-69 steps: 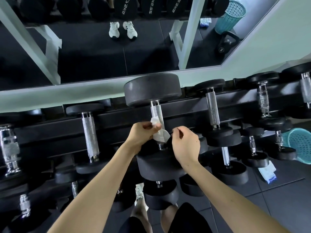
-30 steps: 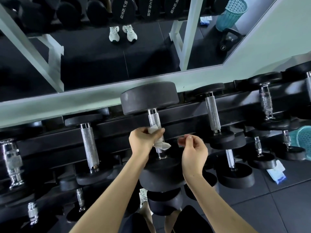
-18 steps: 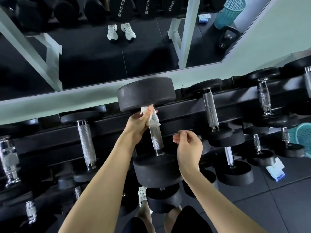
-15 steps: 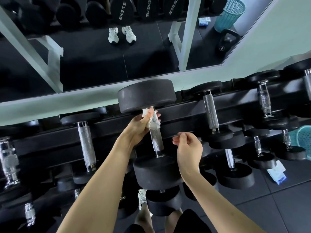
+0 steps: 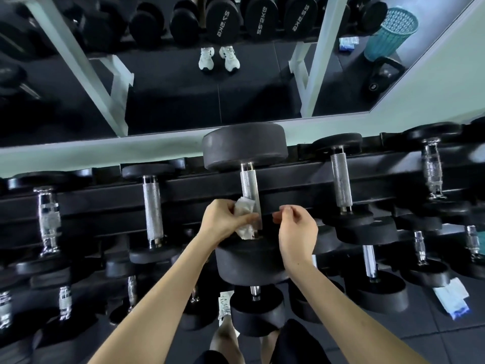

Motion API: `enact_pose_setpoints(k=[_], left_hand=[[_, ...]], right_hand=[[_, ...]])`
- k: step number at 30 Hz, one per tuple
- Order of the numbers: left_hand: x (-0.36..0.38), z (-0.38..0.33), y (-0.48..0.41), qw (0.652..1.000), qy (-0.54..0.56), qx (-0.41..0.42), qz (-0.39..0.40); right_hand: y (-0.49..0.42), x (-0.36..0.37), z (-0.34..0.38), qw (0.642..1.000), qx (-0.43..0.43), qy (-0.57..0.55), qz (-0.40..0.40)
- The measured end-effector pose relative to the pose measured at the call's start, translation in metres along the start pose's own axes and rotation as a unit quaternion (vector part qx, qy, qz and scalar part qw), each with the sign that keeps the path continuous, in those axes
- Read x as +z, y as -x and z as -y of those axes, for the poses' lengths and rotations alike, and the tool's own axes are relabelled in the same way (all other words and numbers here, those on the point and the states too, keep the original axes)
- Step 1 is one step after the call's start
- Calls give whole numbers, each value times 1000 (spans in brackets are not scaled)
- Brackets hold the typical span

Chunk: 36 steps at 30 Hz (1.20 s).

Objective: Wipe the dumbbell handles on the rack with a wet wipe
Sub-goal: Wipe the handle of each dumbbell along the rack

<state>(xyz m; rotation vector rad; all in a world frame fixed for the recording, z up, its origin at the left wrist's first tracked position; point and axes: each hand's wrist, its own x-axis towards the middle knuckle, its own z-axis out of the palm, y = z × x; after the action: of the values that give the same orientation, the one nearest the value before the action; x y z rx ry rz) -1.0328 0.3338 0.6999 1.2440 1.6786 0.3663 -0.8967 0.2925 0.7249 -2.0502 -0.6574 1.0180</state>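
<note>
The left hand (image 5: 223,222) reaches up from the lower left. Its fingers (image 5: 246,220) grip a crumpled white wet wipe (image 5: 244,209) and hold it against the left side of the knurled silver dumbbell handle (image 5: 248,189), low near the front weight, on the black metal rack (image 5: 105,199). Just right of the handle the right hand (image 5: 298,232) hovers, its fingers curled and holding nothing.

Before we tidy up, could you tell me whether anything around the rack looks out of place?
Only the blue-and-white wipes pack stands out: it lies loose on the floor beside the rack, at the right, where someone could step on it. Nothing else looks askew.
</note>
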Motion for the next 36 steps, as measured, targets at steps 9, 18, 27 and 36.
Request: enact_pose_setpoints(k=[9,18,27,36], left_hand=[[-49,1,45,908,401,-112,45],[-124,53,50,920,349,-136,111],[-218,89,21,988,79,13,-128],[-227,75,-27,980,-81,163,-74]], right_hand=[[57,29,31,936,-214,132,245],[85,122,31,957,-148,98,231],[99,211,28,952,-177,181,174],[105,240,19,996,-84,28,29]])
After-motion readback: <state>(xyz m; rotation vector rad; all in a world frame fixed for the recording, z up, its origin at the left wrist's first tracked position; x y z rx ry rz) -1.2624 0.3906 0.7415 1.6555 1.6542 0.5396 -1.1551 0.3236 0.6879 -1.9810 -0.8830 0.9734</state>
